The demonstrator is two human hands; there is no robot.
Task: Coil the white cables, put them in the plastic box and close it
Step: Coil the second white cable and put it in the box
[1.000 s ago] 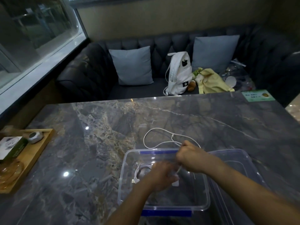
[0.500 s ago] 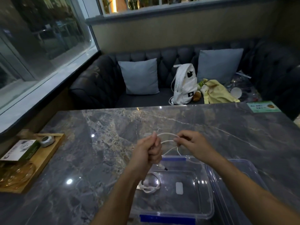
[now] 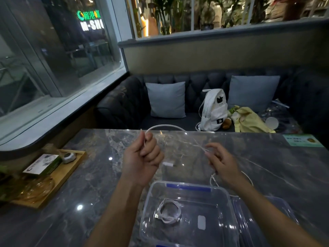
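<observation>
Arching between both hands, a white cable (image 3: 165, 126) is held up above the table (image 3: 99, 184). One end is gripped in the left hand (image 3: 142, 157), whose fingers (image 3: 151, 152) are curled tight round it into a fist. A short tail with a white plug (image 3: 168, 164) sticks out from the bottom of that fist.

The far run of the cable is pinched lightly between thumb and forefinger of the right hand (image 3: 224, 164); the other fingers are loosely spread. This part is motion-blurred. From under the right hand the cable drops to the table and is seen looping just behind the plastic box (image 3: 211, 209).

The box is placed open at the near edge of the table, below the hands, with blue clips on its far and near rims. A second, coiled cable (image 3: 165, 219) is laid inside on the left of the floor, its USB plug pointing left. A small white patch (image 3: 201, 222) is seen on the floor to its right. The clear lid (image 3: 263, 221) is set flat just beside the box on the right.

A wooden tray (image 3: 67, 173) with a small carton is kept at the table's left edge. A white backpack (image 3: 214, 111) is stood on the dark sofa (image 3: 124, 107) between two grey cushions (image 3: 167, 99).
</observation>
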